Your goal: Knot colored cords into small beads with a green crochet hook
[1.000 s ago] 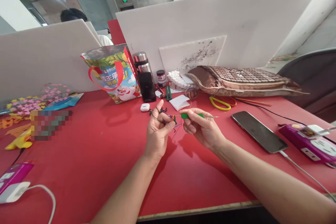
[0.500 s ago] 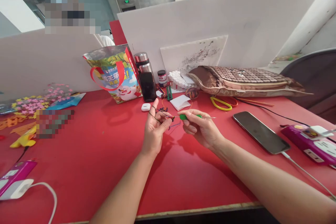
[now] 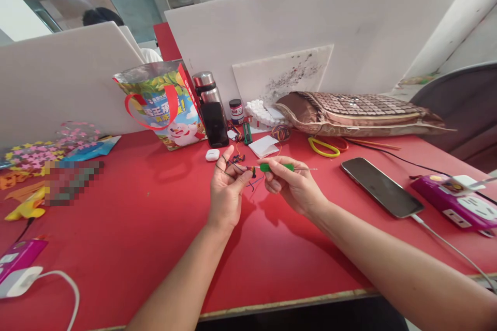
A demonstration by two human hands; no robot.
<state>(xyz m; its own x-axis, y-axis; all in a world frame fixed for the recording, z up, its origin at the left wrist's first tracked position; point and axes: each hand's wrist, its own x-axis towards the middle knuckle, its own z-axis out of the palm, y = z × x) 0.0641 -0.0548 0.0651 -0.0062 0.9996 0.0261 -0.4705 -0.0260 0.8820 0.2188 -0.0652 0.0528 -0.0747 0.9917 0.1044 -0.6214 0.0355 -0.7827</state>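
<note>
My left hand (image 3: 227, 191) pinches a small piece of multicoloured crochet work (image 3: 252, 170) between thumb and fingers, with yarn running over the raised index finger. In my right hand (image 3: 293, 183) is a crochet hook (image 3: 277, 167) with a green grip, held like a pen; thin metal shafts stick out at both ends. The left shaft meets the crochet piece, though the stitches are too small to make out. Loose yarn hangs below the piece. Behind my hands, a ball of multicoloured yarn (image 3: 280, 133) lies near a folded white paper (image 3: 264, 147).
A white earbud case (image 3: 212, 154), an upright phone (image 3: 215, 124), a steel flask (image 3: 205, 85) and a gift bag (image 3: 165, 108) stand behind. To the right lie yellow-handled scissors (image 3: 324, 149), a charging phone (image 3: 380, 186) and a purple power strip (image 3: 458, 201). A cushion (image 3: 361, 114) rests at the back.
The camera view has shifted slightly, so everything sits a little further left and higher. The hook's shaft remains at the crochet piece, and both hands keep their hold.
</note>
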